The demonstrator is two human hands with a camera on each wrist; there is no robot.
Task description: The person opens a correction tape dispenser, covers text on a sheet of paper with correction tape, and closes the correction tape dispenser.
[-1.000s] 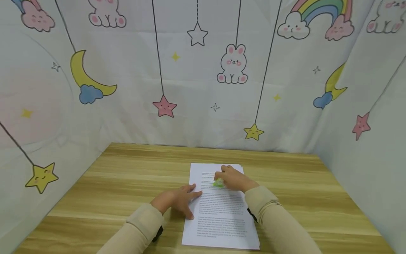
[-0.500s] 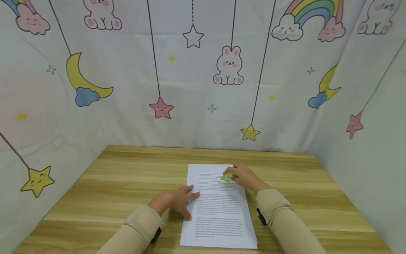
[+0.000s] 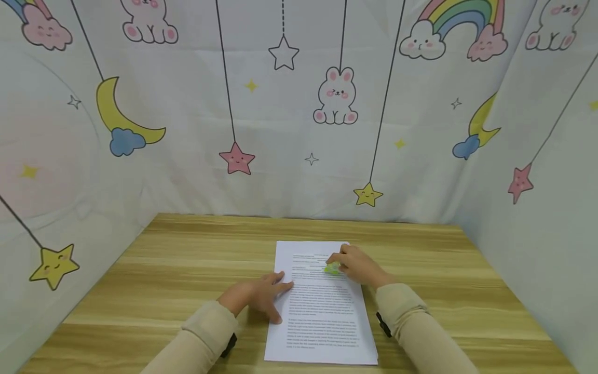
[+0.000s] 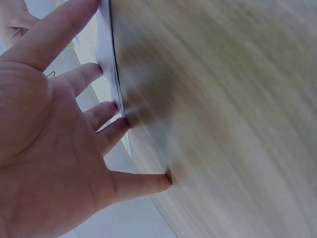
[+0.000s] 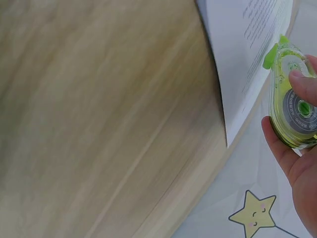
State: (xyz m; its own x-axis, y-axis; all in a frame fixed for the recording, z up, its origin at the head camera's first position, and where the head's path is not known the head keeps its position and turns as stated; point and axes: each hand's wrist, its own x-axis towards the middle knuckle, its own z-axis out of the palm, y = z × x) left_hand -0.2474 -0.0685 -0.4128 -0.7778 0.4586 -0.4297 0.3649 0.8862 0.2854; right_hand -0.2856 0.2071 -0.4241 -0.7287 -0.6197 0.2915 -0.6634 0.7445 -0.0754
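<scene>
A printed sheet [image 3: 322, 306], the top one of a thin paper stack, lies on the wooden table. Over its upper right text, my right hand [image 3: 357, 265] grips a see-through green correction tape [image 3: 333, 268], tip close over the printed lines. In the right wrist view the thumb [image 5: 304, 87] presses the side of the correction tape [image 5: 297, 109], and its green tip [image 5: 272, 54] points toward the paper. My left hand [image 3: 263, 298] rests with spread fingers on the left edge of the stack; in the left wrist view one finger [image 4: 141, 184] touches the wood beside the paper.
The wooden table [image 3: 196, 249] extends on both sides of the stack. A white cloth [image 3: 280, 192] printed with stars, moons and bunnies stands behind the table and along its sides. Dark bands [image 3: 384, 324] show under both sleeves.
My right hand has moved to the right across the upper text with the correction tape, then slightly back toward me. My left hand stays on the paper's left edge. The head view has shifted a little.
</scene>
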